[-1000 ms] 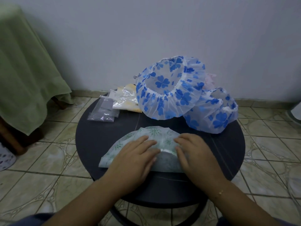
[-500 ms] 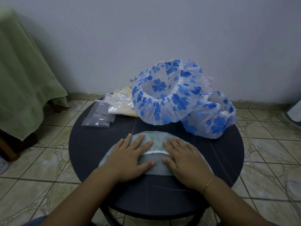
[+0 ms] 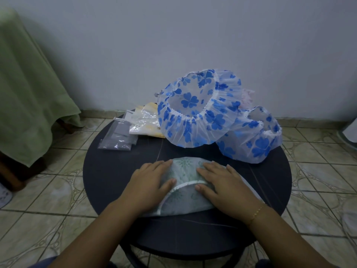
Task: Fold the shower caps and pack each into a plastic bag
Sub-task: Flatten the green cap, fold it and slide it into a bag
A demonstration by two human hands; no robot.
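Got the green-patterned shower cap [image 3: 185, 171] folded flat on the near half of my round dark table [image 3: 108, 180], and both palms are pressing it down. Left hand [image 3: 149, 185] and right hand [image 3: 225, 187] lie flat, fingers straight, not gripping anything. Two blue clover shower caps [image 3: 199, 109] sit puffed up at the back, touching each other. The clear plastic bags [image 3: 117, 138] are back left, next to a bagged yellowish cap [image 3: 146, 122].

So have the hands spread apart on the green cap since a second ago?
Yes. The left hand and right hand have slid outward, exposing more of the green cap and its elastic band.
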